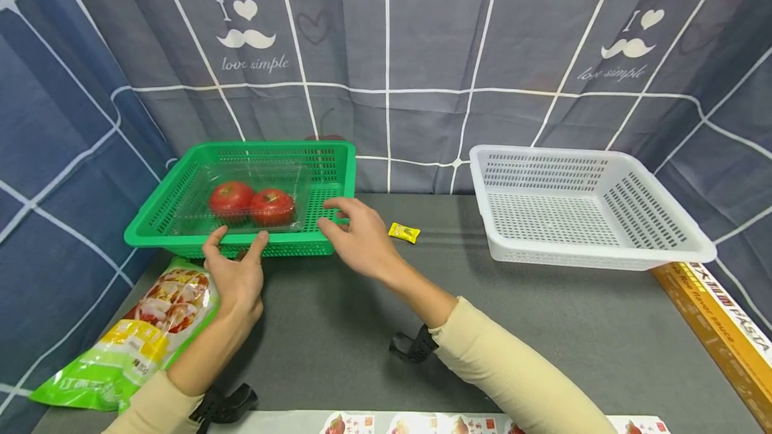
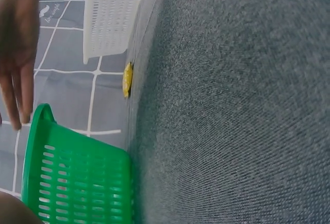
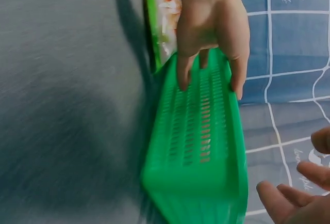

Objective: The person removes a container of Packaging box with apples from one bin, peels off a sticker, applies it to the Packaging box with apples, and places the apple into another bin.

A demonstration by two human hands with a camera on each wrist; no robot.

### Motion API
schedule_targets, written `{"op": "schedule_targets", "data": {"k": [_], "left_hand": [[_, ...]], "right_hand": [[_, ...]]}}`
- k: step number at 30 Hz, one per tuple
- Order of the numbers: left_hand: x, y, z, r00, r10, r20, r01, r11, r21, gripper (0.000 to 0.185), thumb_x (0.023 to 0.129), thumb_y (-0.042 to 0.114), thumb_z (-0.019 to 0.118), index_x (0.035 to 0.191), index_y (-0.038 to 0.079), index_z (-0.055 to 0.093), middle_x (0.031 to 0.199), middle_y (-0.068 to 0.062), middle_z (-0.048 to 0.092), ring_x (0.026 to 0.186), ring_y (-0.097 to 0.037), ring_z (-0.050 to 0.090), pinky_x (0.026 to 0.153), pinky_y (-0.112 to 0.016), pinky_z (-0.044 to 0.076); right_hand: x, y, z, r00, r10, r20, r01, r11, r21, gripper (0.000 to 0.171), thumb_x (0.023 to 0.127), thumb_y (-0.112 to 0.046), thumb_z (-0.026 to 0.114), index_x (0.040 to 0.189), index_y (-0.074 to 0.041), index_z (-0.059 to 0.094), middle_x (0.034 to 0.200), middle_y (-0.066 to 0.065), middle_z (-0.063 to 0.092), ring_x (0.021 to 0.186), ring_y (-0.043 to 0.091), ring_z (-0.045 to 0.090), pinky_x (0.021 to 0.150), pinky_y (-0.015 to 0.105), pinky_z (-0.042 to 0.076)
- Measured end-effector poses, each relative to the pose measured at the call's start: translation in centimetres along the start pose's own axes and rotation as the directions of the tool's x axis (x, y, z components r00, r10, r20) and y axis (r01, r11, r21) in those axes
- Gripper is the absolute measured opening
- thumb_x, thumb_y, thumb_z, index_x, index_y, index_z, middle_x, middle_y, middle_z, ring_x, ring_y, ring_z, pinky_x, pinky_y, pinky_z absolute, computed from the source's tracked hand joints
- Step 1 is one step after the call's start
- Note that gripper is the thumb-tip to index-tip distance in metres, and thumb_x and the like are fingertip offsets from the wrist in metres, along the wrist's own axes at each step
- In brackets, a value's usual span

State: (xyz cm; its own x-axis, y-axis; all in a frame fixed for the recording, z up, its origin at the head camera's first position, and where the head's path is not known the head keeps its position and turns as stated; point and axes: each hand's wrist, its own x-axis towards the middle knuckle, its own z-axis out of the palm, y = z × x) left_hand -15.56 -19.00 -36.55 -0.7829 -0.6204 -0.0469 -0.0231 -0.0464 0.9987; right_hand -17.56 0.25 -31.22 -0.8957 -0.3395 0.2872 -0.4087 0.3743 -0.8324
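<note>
The green perforated plastic basket [image 1: 181, 220] sits at the back left of the grey felt-like tabletop [image 1: 374, 327], against the blue-grey grid-patterned curtain [image 1: 386, 72], and both hands are at its near wall. The left hand [image 1: 237, 272] rests its straightened fingers on the front rim, thumb and forefinger spread; the right hand [image 1: 356, 236] hovers at the near right corner with fingers loosely apart, touching or all but touching the rim (the wrist views do not settle which). The basket looks stiff but light, a thin moulded shell that would probably flex a little if lifted by one side, so a hold on two opposite rims seems the surest. Inside it lies one clear plastic clamshell tray [image 1: 253, 196] holding two red tomatoes [image 1: 252, 205], which add most of the weight and bruise easily; the smooth tray may slide if the basket tips. Counted: one green basket, one white perforated plastic basket [image 1: 579, 209] well apart on the right, one small yellow sachet [image 1: 403, 232] between them, one green-and-yellow printed food pouch [image 1: 145, 333] just beside the left wrist, one long orange pasta box [image 1: 718, 333] at the right edge.
</note>
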Motion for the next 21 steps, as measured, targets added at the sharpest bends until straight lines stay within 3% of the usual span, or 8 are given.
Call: {"op": "schedule_targets", "data": {"k": [6,9,11,13,15,17,19,21], "left_hand": [[0.1,-0.1,0.1,1.000,0.016,-0.015,-0.016,1.000,-0.004,0.069,0.089,0.026,0.075,0.144,0.020,0.035,0.143,-0.009,0.021,0.114,-0.022,0.041,0.092,-0.030,0.039],[0.1,-0.1,0.2,0.999,0.027,-0.024,-0.027,1.000,-0.016,0.067,0.088,0.025,0.076,0.143,0.020,0.036,0.141,-0.008,0.022,0.110,-0.020,0.042,0.090,-0.030,0.039],[0.1,-0.1,0.2,0.999,0.033,-0.025,-0.033,0.999,-0.031,0.066,0.088,0.024,0.075,0.142,0.020,0.036,0.141,-0.008,0.021,0.109,-0.019,0.041,0.090,-0.030,0.039],[0.1,-0.1,0.4,0.999,0.036,-0.025,-0.037,0.999,-0.040,0.065,0.089,0.024,0.075,0.141,0.020,0.036,0.142,-0.008,0.020,0.109,-0.020,0.041,0.090,-0.030,0.039],[0.0,-0.1,0.5,0.999,0.037,-0.023,-0.038,0.998,-0.043,0.064,0.089,0.024,0.075,0.140,0.019,0.037,0.143,-0.008,0.020,0.108,-0.021,0.041,0.089,-0.030,0.040],[-0.1,-0.2,0.5,0.999,0.036,-0.022,-0.037,0.998,-0.043,0.064,0.089,0.024,0.075,0.140,0.019,0.037,0.144,-0.008,0.020,0.107,-0.021,0.041,0.089,-0.031,0.040],[-0.1,-0.3,0.5,0.999,0.037,-0.030,-0.038,0.998,-0.044,0.063,0.089,0.022,0.075,0.140,0.018,0.038,0.144,-0.008,0.021,0.105,-0.020,0.042,0.088,-0.031,0.040],[-0.2,-0.3,0.5,0.999,0.037,-0.037,-0.039,0.998,-0.045,0.062,0.089,0.020,0.075,0.140,0.018,0.038,0.145,-0.009,0.021,0.104,-0.020,0.042,0.088,-0.031,0.040]], "right_hand": [[3.1,-1.5,2.6,0.997,0.068,0.021,-0.067,0.997,-0.038,0.038,0.100,-0.026,0.057,0.133,-0.010,0.060,0.134,0.004,0.057,0.116,0.017,0.056,0.092,0.035,0.046],[4.7,-1.8,3.9,0.993,0.110,0.049,-0.110,0.994,0.001,0.041,0.100,-0.026,0.056,0.137,-0.007,0.055,0.101,0.002,0.066,0.078,0.012,0.059,0.071,0.029,0.048],[5.8,-1.7,4.6,0.984,0.162,0.078,-0.166,0.984,0.056,0.043,0.102,-0.026,0.055,0.140,-0.007,0.052,0.074,0.000,0.058,0.053,0.011,0.045,0.055,0.028,0.041],[6.7,-1.5,5.1,0.968,0.231,0.102,-0.241,0.965,0.102,0.046,0.102,-0.027,0.055,0.143,-0.007,0.048,0.062,0.000,0.049,0.044,0.014,0.035,0.049,0.029,0.036],[7.5,-1.0,5.5,0.952,0.287,0.102,-0.298,0.948,0.115,0.049,0.102,-0.029,0.056,0.145,-0.008,0.046,0.075,0.003,0.060,0.055,0.013,0.047,0.055,0.029,0.042],[8.2,-0.5,5.8,0.938,0.331,0.103,-0.342,0.932,0.121,0.053,0.101,-0.032,0.057,0.147,-0.009,0.044,0.105,0.006,0.065,0.079,0.016,0.060,0.068,0.033,0.049],[8.7,0.1,6.0,0.927,0.360,0.105,-0.371,0.919,0.131,0.057,0.099,-0.034,0.059,0.148,-0.010,0.042,0.135,0.008,0.056,0.109,0.020,0.058,0.085,0.037,0.050],[9.0,0.6,6.1,0.915,0.383,0.124,-0.399,0.902,0.161,0.061,0.099,-0.036,0.059,0.150,-0.011,0.039,0.148,0.008,0.045,0.128,0.025,0.049,0.096,0.041,0.047]]}}
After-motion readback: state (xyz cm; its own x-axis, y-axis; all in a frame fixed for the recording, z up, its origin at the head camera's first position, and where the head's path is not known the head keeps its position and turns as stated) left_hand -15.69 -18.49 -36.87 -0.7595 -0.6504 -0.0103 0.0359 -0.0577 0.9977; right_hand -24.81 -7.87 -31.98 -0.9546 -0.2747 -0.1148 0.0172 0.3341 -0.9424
